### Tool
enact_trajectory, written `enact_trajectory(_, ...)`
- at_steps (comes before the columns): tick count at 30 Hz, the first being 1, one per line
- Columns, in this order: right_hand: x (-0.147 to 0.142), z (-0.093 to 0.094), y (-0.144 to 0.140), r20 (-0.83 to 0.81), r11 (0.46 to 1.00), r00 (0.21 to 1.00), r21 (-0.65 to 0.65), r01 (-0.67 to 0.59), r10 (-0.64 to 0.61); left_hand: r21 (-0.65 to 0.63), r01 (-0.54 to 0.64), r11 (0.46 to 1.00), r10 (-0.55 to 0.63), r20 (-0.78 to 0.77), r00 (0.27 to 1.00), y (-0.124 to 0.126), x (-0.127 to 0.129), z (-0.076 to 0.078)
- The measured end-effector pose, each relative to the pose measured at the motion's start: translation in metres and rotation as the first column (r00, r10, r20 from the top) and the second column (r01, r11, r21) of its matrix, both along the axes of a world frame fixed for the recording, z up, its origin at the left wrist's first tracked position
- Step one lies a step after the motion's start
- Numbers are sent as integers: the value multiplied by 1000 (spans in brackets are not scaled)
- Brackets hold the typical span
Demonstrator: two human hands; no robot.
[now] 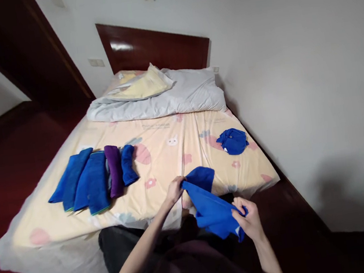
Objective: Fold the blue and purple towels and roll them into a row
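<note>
Both hands pinch a blue towel [211, 206] taut over the bed's [158, 157] near edge: left hand [175, 190] takes one corner, right hand [249, 219] another, spreading it flat. Folded towels [95, 177] line up left.

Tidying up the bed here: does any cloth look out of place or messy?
Yes. One blue cloth lies crumpled alone near the bed's right edge, apart from the neat row of folded cloths on the left.
</note>
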State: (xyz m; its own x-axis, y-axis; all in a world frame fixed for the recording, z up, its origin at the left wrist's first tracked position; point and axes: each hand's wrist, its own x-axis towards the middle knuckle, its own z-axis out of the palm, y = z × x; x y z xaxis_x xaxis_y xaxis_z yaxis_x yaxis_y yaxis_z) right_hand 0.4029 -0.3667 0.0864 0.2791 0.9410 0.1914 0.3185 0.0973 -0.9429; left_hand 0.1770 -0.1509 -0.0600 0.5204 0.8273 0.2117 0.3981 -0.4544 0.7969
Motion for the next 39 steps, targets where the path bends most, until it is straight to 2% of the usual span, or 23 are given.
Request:
enact_trajectory(2,15,4,-6,71,1000,997,1,20,-20,-17,-92,996,92,4,996,10,-31,3)
enact_trajectory(4,32,2,-8,165,998,985,-21,56,-51,-40,-162,986,163,14,987,17,-61,15)
enact_trajectory(7,57,-9,-4,289,990,950,-33,136,-121,-3,-255,967,255,11,967,26,-97,48)
enact_trajectory(9,74,-16,3,330,980,926,-13,201,-185,89,-336,938,337,-4,941,34,-116,74)
enact_trajectory(12,95,-18,17,362,960,891,56,274,-276,188,-382,905,392,-19,920,43,-142,106)
enact_trajectory(16,112,-11,33,389,952,871,175,251,-301,189,-372,909,393,-92,915,40,-176,131)
enact_trajectory(19,115,-11,35,437,956,855,203,209,-280,128,-287,949,308,-202,930,20,-205,146)
enact_trajectory(21,113,-17,31,455,972,861,161,171,-227,62,-216,974,225,-262,939,0,-226,154)
enact_trajectory(23,112,-27,25,444,987,882,73,141,-159,-12,-179,984,168,-291,942,-22,-248,161)
enact_trajectory(25,112,-36,17,411,990,906,-49,131,-100,-66,-188,980,161,-299,941,-44,-267,165)
enact_trajectory(27,115,-41,10,356,976,934,-198,95,-19,-98,-227,969,189,-298,936,-63,-284,166)
enact_trajectory(29,121,-41,5,267,940,959,-342,4,93,-112,-262,959,218,-304,928,-75,-298,165)
enact_trajectory(31,128,-37,3,179,897,967,-434,-90,183,-100,-280,955,236,-317,918,-79,-308,162)
enact_trajectory(33,136,-33,2,137,870,963,-471,-143,233,-63,-290,955,255,-327,910,-77,-315,159)
enact_trajectory(39,155,-35,13,258,864,920,-483,-141,294,-2,-396,918,371,-344,863,-60,-316,156)
